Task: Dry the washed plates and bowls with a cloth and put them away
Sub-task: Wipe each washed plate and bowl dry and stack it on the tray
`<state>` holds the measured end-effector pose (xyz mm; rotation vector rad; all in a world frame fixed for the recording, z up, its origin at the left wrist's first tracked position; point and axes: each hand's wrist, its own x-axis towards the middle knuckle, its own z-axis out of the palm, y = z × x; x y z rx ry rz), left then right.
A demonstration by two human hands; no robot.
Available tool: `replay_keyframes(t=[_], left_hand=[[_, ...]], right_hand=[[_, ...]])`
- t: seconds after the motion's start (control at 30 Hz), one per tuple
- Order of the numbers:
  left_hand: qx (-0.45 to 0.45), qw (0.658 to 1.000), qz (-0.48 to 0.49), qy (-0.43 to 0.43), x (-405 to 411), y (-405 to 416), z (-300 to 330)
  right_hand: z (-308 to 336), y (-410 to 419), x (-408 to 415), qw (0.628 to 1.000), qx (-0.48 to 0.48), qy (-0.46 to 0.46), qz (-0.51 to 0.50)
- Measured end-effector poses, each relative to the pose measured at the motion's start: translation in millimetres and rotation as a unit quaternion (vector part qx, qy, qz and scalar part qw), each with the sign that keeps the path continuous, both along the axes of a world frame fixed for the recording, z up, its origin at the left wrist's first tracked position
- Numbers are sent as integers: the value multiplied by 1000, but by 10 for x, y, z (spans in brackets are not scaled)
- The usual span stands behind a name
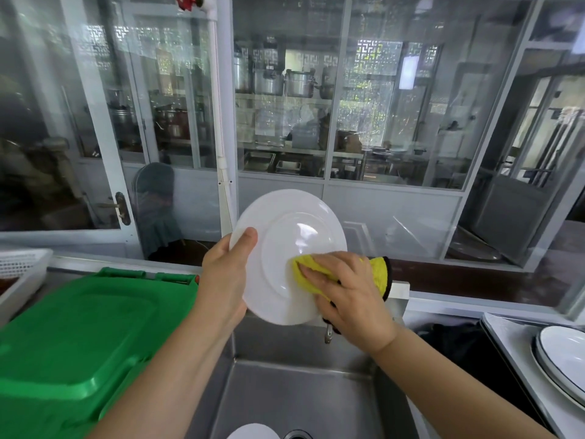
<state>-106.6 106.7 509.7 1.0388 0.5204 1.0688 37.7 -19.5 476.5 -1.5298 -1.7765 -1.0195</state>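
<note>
A round white plate (285, 236) is held upright over the steel sink (285, 394), its underside facing me. My left hand (226, 274) grips its left rim, thumb on the near face. My right hand (351, 299) presses a yellow cloth with a black edge (378, 272) flat against the plate's lower right part. Another white dish (253, 432) shows partly at the bottom of the sink. Dark-rimmed white plates (560, 356) are stacked on the counter at the right.
A green plastic lid or bin (79, 327) lies left of the sink. A white perforated basket (19, 267) sits at the far left. A tap spout (329, 334) hangs behind my right hand. Glass partitions rise behind the counter.
</note>
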Motion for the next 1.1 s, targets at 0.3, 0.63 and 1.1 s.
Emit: replay_keyframes(t=[0.3,0.63,1.1], left_hand=[[38,999,-30,15,41,-101,14],[21,998,-49,15,-56,-60,-48],[1,1000,-8,-23,-164,-15,-5]], right_hand=[[328,212,-47,993,47,68,-82],[-69,106,-276,999,14,-10,51],[256,129,-139,986,58,91,-129]])
